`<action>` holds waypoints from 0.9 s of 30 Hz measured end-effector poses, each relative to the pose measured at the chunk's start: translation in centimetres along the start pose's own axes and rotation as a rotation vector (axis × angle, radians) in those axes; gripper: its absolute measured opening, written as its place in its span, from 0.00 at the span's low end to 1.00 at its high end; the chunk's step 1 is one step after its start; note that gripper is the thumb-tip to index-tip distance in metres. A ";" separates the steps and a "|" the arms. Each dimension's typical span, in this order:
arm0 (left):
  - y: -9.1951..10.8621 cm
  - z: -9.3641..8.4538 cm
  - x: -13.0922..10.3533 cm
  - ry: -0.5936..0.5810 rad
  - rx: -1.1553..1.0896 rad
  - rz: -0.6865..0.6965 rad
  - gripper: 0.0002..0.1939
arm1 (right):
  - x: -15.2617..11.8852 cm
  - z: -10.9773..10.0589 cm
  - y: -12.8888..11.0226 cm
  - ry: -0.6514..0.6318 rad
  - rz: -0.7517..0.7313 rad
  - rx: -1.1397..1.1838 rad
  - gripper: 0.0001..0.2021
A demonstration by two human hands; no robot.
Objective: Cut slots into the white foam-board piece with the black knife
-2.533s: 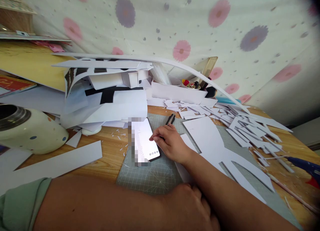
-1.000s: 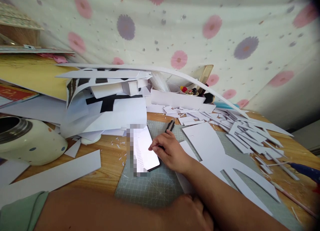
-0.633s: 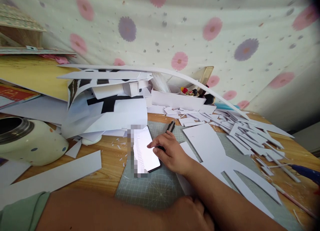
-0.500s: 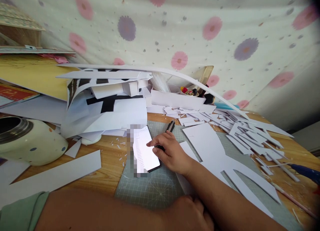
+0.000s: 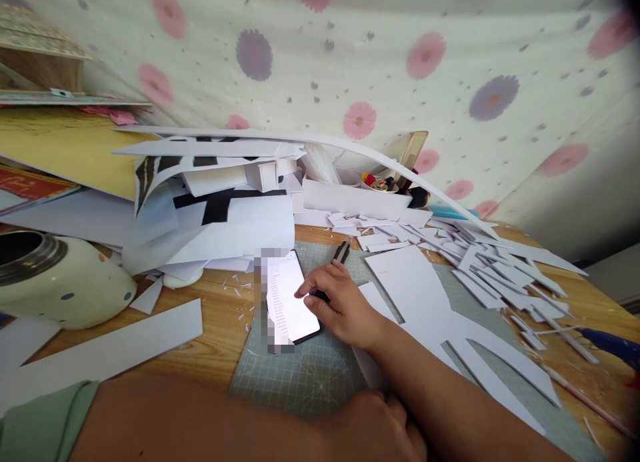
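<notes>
A phone (image 5: 295,302) with a bright white page of small text lies on the grey-green cutting mat (image 5: 305,382). My right hand (image 5: 335,302) is over its right edge, the index fingertip at the screen and the thumb close by. A black utility knife (image 5: 342,251) passes through the curled fingers of this hand, its ends showing on either side. At the bottom, my left hand (image 5: 375,425) is closed in a fist beside my right forearm; its fingertips are hidden. Cut white board pieces (image 5: 420,285) lie under and beside my right arm.
White board offcuts (image 5: 480,269) are heaped at the back right. A cream flask (image 5: 70,282) lies at the left, near a white strip (image 5: 135,342). Curled printed sheets (image 5: 240,222) and a yellow sheet (image 5: 65,149) are behind. A blue-handled tool (image 5: 610,345) is at the right edge.
My right index fingertip has shifted very slightly over the phone screen. My left hand, the phone and the knife stay almost where they were.
</notes>
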State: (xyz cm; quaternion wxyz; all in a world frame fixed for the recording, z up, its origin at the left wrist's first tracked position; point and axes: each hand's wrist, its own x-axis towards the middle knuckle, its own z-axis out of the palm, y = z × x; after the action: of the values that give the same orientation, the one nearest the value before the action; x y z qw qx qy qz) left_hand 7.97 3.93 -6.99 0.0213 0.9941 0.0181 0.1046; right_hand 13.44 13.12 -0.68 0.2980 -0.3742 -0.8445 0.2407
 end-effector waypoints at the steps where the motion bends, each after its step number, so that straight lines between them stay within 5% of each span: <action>1: 0.0 0.0 0.0 0.000 0.001 -0.002 0.08 | 0.0 0.0 0.0 0.001 0.002 0.000 0.03; 27: 0.1 1.0 0.0 0.018 0.026 -0.002 0.05 | 0.0 0.2 0.1 0.021 0.012 0.013 0.06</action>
State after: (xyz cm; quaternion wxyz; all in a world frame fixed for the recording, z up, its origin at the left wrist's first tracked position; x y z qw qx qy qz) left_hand 8.14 3.78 -7.96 0.0084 0.9933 0.0207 0.1134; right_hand 13.35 13.16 -0.93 0.3076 -0.3797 -0.8377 0.2440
